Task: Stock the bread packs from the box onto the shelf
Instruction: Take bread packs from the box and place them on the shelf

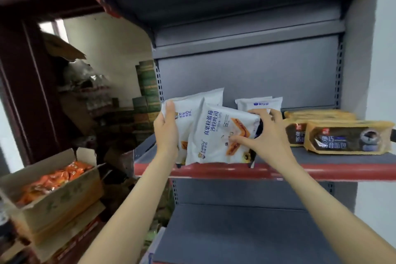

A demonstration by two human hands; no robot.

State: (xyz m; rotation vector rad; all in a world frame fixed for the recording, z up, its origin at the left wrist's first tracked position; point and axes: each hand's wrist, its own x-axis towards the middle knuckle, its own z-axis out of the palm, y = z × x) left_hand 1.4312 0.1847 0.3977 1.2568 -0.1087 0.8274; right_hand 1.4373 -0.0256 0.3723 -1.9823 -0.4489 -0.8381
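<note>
Nearest the camera, two bare forearms reached up from the bottom of the frame toward the shelf (300, 172) with its red front lip at mid-frame. The left hand (166, 133) gripped the left edge of a white bread pack (184, 118) standing upright, thumb laid along its front. The right hand (265, 135) was spread wide, fingers curled over the right edge of the front white pack (222, 135), thumb pressing its face. The step in hand looked like placing: the packs stood on the shelf just behind the lip, leaning slightly. The next move probably called for squaring them upright, then letting go and returning to the box.

Behind them another white pack (259, 103) stood against the grey back panel (246, 75). At right of centre lay brown-and-yellow packs (347, 137), flat on the same shelf.

In the lower left a cardboard box (55, 201) held orange packets. Farther off, upper left, a dark red doorframe (25, 83) opened onto a cluttered storeroom with stacked green cartons (147, 83).
</note>
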